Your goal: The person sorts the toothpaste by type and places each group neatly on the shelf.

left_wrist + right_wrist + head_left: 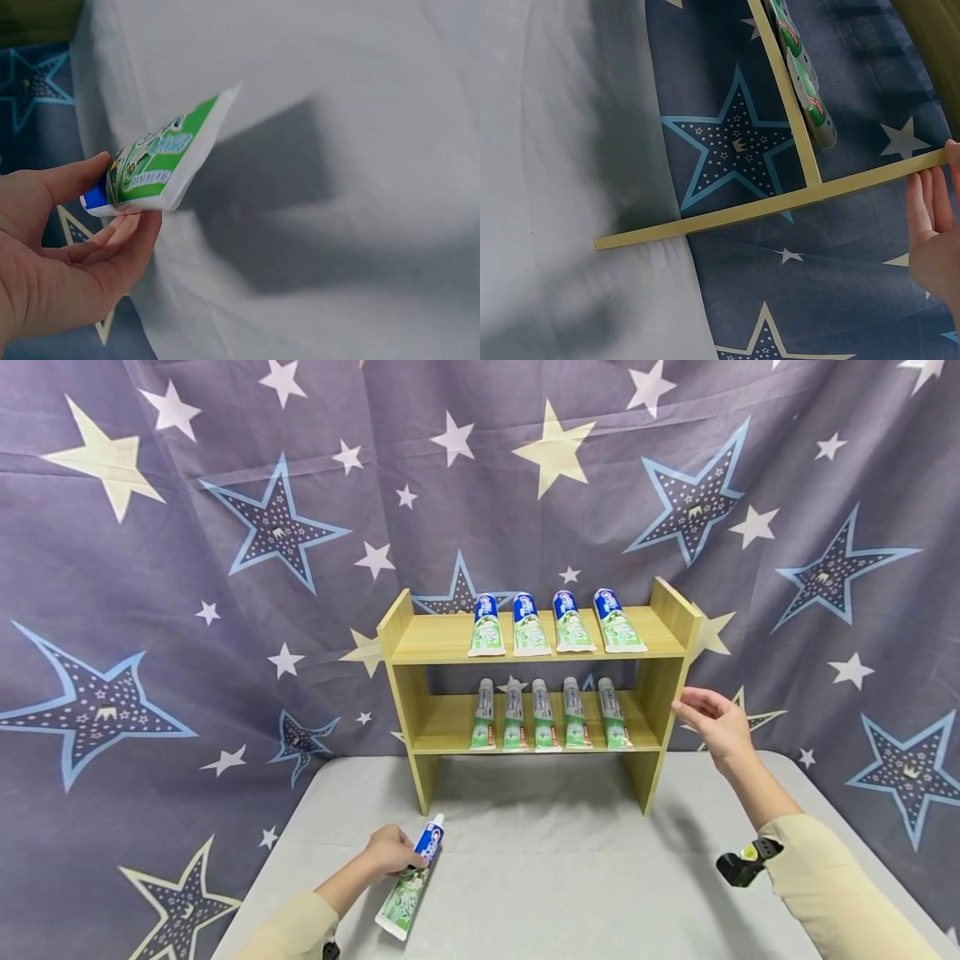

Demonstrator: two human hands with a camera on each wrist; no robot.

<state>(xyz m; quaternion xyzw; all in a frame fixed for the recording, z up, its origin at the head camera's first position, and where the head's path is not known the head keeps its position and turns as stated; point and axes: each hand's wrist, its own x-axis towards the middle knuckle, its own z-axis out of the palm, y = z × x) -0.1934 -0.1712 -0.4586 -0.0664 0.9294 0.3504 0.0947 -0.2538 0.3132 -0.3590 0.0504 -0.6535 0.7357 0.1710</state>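
My left hand [393,850] grips a blue, white and green toothpaste tube [406,893] above the table, its cap tilted up toward the shelf. In the left wrist view, the thumb lies on one side of the tube [161,161] and the fingers support it from below. My right hand [716,723] holds the right side panel of a two-tier wooden shelf [670,710]. Seen from the right wrist, its fingers lie against the panel's outer face, with the thumb at the front edge [855,178].
Several matching blue-capped tubes [528,625] lie in a row on the upper tier [435,639]. Below, several grey-and-green tubes [546,718] lie on the lower tier [442,727]. The shelf stands on a grey-covered table [540,877] before a star-patterned curtain [247,693].
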